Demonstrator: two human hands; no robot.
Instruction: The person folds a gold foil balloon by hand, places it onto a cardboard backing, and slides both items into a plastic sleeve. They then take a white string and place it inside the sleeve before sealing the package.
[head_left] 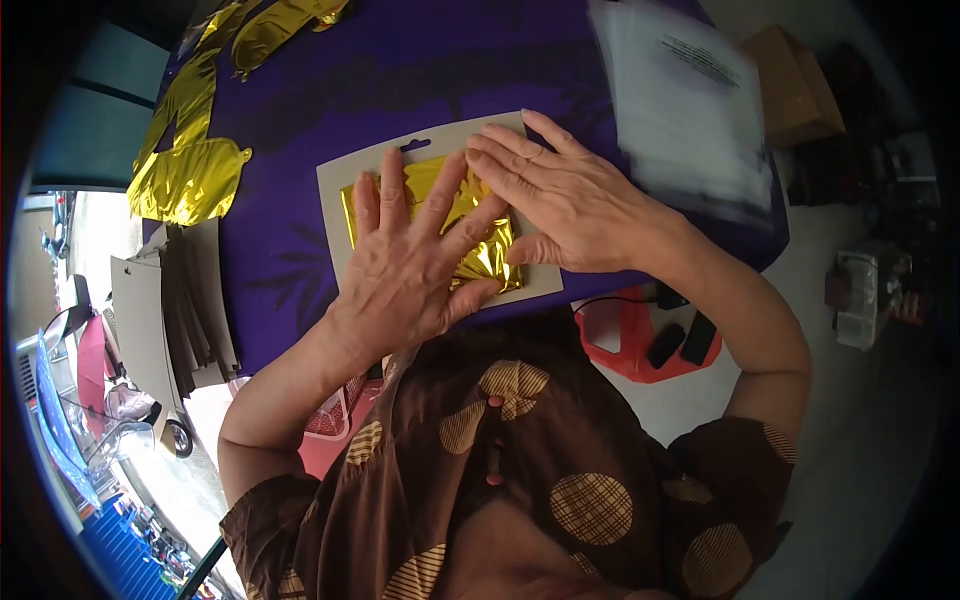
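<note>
A grey backing card (pixel 543 283) with a hang hole at its top edge lies on the purple cloth in front of me. Folded shiny gold foil (pixel 495 258) rests flat on the card. My left hand (pixel 405 265) lies over the foil's left part, fingers spread and stretched out. From the right, my right hand (pixel 570 200) reaches over the foil's upper right and the card's edge, fingers extended and flat. The fingertips of both hands come close together near the card's middle. Much of the foil is hidden under the hands.
Flat gold foil balloons (pixel 190 180) lie at the table's upper left. A stack of grey cards (pixel 140 320) stands at the left edge. Clear plastic bags (pixel 690 120) are piled at the upper right, near a cardboard box (pixel 790 90). A red bag (pixel 650 365) sits below the table edge.
</note>
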